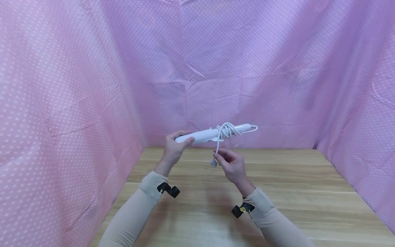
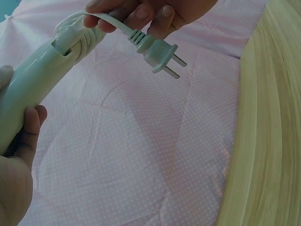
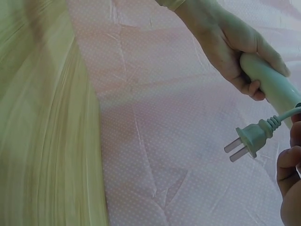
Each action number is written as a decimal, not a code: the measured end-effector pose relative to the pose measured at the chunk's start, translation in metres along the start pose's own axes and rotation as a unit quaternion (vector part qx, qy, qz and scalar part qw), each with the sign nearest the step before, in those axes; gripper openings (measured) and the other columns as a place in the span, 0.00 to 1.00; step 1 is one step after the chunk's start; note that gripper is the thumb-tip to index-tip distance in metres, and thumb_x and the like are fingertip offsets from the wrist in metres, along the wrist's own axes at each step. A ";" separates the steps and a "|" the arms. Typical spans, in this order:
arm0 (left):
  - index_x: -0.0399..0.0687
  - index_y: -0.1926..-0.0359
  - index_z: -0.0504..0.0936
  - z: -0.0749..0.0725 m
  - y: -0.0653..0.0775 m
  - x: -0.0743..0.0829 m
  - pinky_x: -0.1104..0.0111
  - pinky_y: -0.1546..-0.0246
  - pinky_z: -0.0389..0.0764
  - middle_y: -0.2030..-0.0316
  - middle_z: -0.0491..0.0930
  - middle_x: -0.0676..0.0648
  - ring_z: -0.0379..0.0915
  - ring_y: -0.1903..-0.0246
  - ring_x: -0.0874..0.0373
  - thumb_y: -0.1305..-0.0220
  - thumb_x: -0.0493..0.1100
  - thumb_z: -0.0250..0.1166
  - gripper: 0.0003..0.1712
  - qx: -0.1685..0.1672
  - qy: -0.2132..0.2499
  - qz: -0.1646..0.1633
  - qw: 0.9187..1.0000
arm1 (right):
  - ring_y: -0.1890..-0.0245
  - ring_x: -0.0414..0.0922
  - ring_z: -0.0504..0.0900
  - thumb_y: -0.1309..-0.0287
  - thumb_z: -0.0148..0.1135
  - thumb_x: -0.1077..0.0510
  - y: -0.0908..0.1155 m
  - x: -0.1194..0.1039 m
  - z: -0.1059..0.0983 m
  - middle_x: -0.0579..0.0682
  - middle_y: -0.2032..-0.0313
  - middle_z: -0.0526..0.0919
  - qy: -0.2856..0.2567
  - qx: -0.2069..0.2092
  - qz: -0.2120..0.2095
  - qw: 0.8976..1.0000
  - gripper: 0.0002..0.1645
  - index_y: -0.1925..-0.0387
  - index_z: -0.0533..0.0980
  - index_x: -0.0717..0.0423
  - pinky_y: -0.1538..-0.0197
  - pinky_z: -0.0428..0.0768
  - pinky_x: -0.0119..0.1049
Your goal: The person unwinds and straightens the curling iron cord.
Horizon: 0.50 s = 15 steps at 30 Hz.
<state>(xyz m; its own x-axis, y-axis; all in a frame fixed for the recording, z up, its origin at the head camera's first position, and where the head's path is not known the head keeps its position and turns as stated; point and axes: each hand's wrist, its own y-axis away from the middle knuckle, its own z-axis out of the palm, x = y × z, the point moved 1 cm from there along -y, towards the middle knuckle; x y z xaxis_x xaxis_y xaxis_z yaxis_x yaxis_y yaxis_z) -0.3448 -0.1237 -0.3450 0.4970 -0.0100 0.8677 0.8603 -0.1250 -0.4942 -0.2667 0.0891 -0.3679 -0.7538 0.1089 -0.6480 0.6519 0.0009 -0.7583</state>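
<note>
Cord winding or unwinding, we judge, is in hand: our left grip clamps the white wand above the surface; our right grip pinches cord beside the plug. Next move likely requires steady left support.

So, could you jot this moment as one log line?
left grip: holds white wand | right grip: pinches cord near plug | cord: partly wound around wand | plug: prongs bare
</note>
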 end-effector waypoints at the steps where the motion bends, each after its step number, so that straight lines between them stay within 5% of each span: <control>1: 0.33 0.55 0.84 0.000 0.000 0.000 0.67 0.62 0.84 0.54 0.82 0.35 0.76 0.57 0.46 0.46 0.39 0.74 0.19 0.000 -0.003 0.001 1.000 | 0.76 0.33 0.77 0.48 0.63 0.78 0.000 -0.001 0.000 0.66 0.73 0.83 0.003 0.002 0.001 1.000 0.06 0.65 0.80 0.74 0.76 0.75 0.22; 8: 0.35 0.55 0.84 -0.004 0.001 -0.003 0.68 0.62 0.82 0.55 0.82 0.36 0.76 0.57 0.43 0.47 0.41 0.75 0.19 0.003 -0.018 0.007 1.000 | 0.76 0.33 0.77 0.50 0.64 0.78 -0.005 -0.014 -0.008 0.63 0.74 0.84 0.077 0.010 -0.031 0.996 0.06 0.67 0.81 0.72 0.74 0.77 0.22; 15: 0.35 0.54 0.84 -0.011 0.004 -0.007 0.64 0.60 0.82 0.55 0.82 0.38 0.75 0.58 0.49 0.47 0.43 0.75 0.22 0.000 -0.044 0.004 0.999 | 0.84 0.33 0.72 0.49 0.69 0.71 -0.021 -0.012 -0.041 0.52 0.79 0.84 0.177 0.002 -0.069 0.982 0.08 0.65 0.84 0.62 0.83 0.70 0.23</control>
<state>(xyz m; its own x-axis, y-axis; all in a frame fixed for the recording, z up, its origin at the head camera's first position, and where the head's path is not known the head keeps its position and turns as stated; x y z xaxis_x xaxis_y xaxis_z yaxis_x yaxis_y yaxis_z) -0.3460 -0.1349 -0.3521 0.5114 0.0758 0.8560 0.8566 -0.1244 -0.5008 -0.2681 0.1288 -0.3417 -0.7584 0.4464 -0.4749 0.5455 0.0361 -0.8373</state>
